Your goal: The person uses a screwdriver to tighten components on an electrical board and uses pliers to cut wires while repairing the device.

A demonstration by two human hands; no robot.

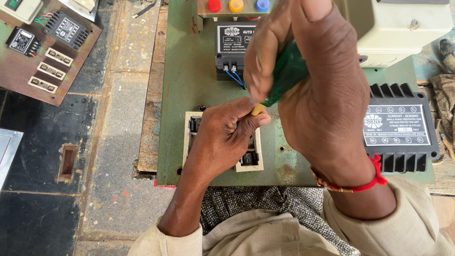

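In the head view, a green-handled screwdriver (284, 76) is gripped in the closed right hand (313, 85), tip down over a cream fuse holder (258, 156) on the green panel (189, 85); the holder is pressed by the curled left hand (222, 137), nothing being grasped; a black relay unit (400, 128) is seen just right.

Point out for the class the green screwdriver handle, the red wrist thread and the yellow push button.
green screwdriver handle (289, 71), head view, mid-handle showing between the fingers.
red wrist thread (377, 173), head view, its knotted outer edge.
yellow push button (236, 5), head view, cap centre.
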